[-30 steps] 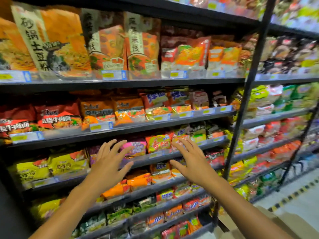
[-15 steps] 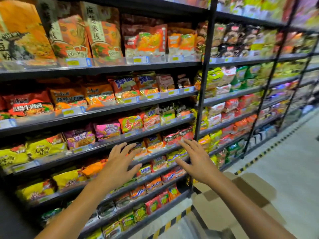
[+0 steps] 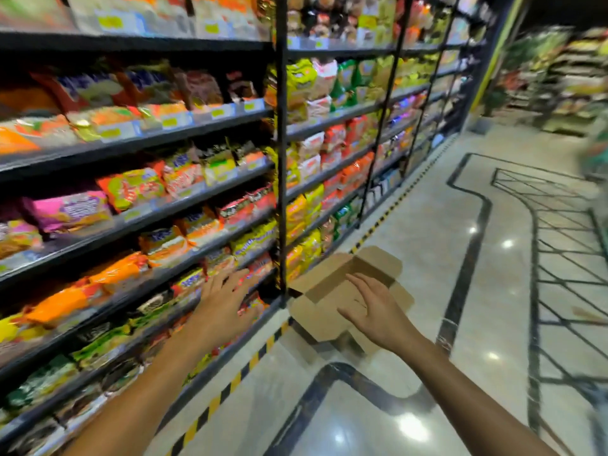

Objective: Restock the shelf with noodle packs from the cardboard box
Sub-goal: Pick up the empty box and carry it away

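Observation:
A brown cardboard box (image 3: 332, 291) with its flaps open stands on the floor beside the black shelf (image 3: 131, 222), which is packed with colourful noodle packs (image 3: 69, 209). My left hand (image 3: 223, 301) hovers, fingers spread and empty, in front of the lower shelf rows. My right hand (image 3: 371, 307) hangs over the box's opening, fingers apart, holding nothing. What lies inside the box is hidden behind my right hand and the flaps.
A black upright post (image 3: 281, 143) divides the shelf bays. Yellow-black hazard tape (image 3: 230, 386) runs along the shelf foot. The glossy tiled aisle floor (image 3: 427, 258) stretches right, with dark inlaid lines and further shelves (image 3: 566, 77) at the far end.
The view has swung right and down from the shelf to the floor. Both hands have dropped from the middle shelves; the right one now hangs over the box.

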